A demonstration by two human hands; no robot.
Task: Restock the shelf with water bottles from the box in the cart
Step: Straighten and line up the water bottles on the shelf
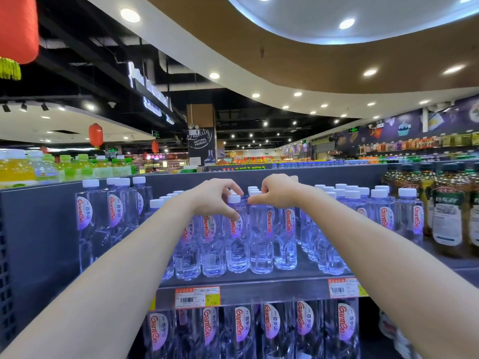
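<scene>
Water bottles (pixel 285 242) with white caps and red-lettered labels stand in close rows on the upper shelf (pixel 259 283), just ahead of the person, whose two bare forearms reach in over its front edge. The left grip (pixel 212 196) is clamped on a white-capped bottle (pixel 237 244) in the front row: the thumb presses the neck below the cap and the curled fingers hook over the top. The right grip (pixel 278 193) is pinched round the cap of the neighbouring bottle (pixel 260 237), which stands touching the first on its right. Both bottles are upright, with their bases on the shelf level with the rest of the row (whether either is lifted a hair cannot be told). The two hands are near each other but apart.

Orange price tags (pixel 197 296) hang on the shelf's front strip, and more of the same water (pixel 241 330) fills the tier below. Dark tea bottles (pixel 445 216) stand at the right end, yellow and green drinks (pixel 51 169) beyond the divider at the left, and a red lantern (pixel 96 134) hangs from the ceiling behind.
</scene>
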